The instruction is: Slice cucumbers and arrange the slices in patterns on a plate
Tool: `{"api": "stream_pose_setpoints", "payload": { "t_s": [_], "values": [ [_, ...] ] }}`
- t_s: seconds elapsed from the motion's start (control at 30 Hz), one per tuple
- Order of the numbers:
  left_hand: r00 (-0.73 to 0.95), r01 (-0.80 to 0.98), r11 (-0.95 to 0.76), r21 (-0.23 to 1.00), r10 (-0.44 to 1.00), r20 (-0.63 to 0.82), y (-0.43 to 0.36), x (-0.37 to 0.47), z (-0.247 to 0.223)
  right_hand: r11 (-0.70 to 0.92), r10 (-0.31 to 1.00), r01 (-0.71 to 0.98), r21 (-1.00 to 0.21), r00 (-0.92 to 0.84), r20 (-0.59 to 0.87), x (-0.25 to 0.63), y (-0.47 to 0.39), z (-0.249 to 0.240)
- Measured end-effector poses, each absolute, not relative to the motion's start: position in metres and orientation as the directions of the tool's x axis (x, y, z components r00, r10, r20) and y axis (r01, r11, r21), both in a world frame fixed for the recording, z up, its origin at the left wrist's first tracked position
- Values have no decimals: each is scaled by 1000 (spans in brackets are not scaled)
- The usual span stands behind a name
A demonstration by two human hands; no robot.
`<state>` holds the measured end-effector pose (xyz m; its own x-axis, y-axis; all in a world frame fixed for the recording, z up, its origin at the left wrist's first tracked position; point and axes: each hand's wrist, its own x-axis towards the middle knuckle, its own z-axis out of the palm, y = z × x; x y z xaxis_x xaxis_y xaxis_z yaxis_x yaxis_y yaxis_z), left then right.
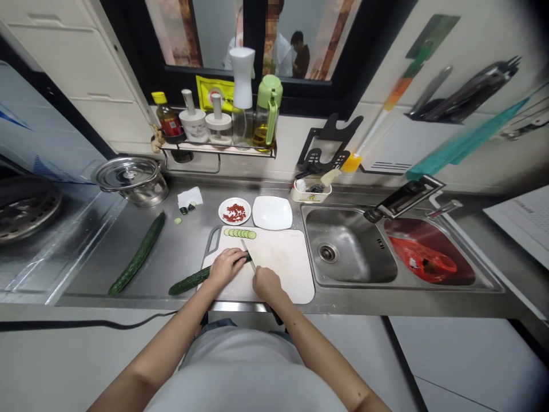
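Note:
A dark green cucumber lies slanted across the left part of the white cutting board, one end reaching past its edge. My left hand presses on it near its right end, fingers closed round it. In my right hand is a knife, its blade upright beside the cucumber's cut end. A row of thin cucumber slices rests along the board's top edge. Behind the board stand a small plate with red chopped pieces and a bare white plate.
Another cucumber lies on the steel counter at left, near a lidded pot and a paper towel with cucumber ends. A double sink holding a red bag is at right. Bottles stand on a rack.

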<state>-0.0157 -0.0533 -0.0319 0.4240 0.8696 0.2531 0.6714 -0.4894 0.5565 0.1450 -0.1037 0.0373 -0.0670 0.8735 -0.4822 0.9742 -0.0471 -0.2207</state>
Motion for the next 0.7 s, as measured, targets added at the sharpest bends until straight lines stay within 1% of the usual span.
{"api": "stream_pose_setpoints", "payload": {
  "t_s": [0.3,0.5,0.7],
  "values": [
    [425,669,-485,563,871,245,-55,-15,-29,-58,892,970,-237,-56,-448,140,-96,35],
    [413,675,-478,562,876,248,-55,-15,-29,-65,865,979,-192,-41,-500,147,-113,38],
    [408,677,-476,561,878,251,-55,-16,-31,-58,857,982,-179,-43,-514,153,-128,40]
  ]
}}
